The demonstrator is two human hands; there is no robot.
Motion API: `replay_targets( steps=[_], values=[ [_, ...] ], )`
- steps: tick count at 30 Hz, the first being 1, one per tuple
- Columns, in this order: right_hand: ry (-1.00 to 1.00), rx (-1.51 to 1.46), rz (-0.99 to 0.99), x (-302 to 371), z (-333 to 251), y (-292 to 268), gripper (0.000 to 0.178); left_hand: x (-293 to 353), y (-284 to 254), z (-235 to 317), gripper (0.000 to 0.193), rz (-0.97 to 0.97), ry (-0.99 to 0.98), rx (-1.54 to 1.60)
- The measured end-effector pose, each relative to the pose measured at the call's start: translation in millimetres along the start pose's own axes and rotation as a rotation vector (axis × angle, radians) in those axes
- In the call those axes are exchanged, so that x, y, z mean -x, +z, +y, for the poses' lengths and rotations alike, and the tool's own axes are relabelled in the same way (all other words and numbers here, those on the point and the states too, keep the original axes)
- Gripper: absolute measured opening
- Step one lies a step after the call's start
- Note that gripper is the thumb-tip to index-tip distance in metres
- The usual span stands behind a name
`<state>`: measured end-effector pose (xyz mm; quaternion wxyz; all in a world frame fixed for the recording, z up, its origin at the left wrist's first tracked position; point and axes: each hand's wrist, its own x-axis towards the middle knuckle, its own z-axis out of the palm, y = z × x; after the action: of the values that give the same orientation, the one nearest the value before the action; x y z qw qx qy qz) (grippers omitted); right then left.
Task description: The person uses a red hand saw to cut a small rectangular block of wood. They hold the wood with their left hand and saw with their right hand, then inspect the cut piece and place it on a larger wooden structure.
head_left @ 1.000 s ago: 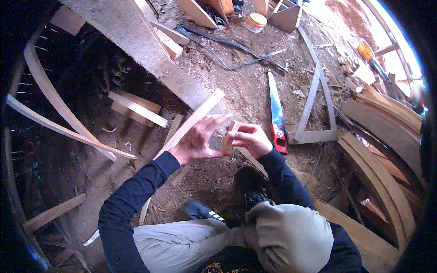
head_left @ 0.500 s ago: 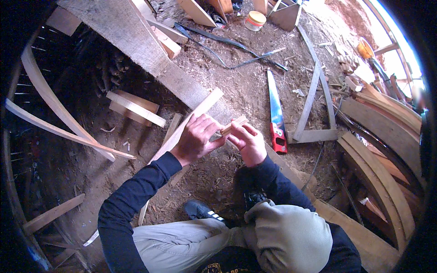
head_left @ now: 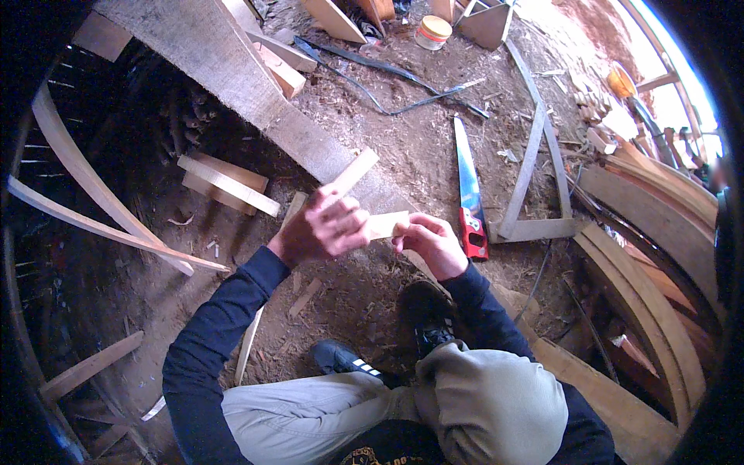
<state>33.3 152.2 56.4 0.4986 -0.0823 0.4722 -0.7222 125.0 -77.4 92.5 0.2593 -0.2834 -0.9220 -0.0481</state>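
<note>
Left hand (head_left: 322, 230) and right hand (head_left: 431, 242) both clench one small pale rectangular wood block (head_left: 385, 225), held between them above the dirt floor. Landmark: blue-bladed handsaw with red handle (head_left: 468, 186), lying flat just right of the block. Long grey weathered plank (head_left: 232, 85) lies left of the saw.

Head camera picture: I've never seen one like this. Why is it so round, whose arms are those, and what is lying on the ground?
A camera worn on a person's head looks down; its wide lens bends straight edges. The arms in dark sleeves are that person's own. The left hand and right hand together hold a small pale wooden block. Below are the bent knees and dark shoes. On the dirt floor, strewn with sawdust, lie a handsaw with a red handle, a long plank, a wooden frame and curved timbers.
</note>
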Motion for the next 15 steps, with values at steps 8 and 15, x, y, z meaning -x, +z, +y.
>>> replay_targets(
  steps=[8, 15],
  values=[
    [-0.272, 0.544, 0.140, 0.3, -5.7, 1.8, 0.023, -15.5, -1.3, 9.6, 0.038, -0.052, -0.698, 0.632],
    [-0.551, 0.826, 0.193, 2.8, -22.5, 8.7, 0.027, -15.3, -3.5, 13.3, 0.024, -0.010, -0.693, 0.655]
  ],
)
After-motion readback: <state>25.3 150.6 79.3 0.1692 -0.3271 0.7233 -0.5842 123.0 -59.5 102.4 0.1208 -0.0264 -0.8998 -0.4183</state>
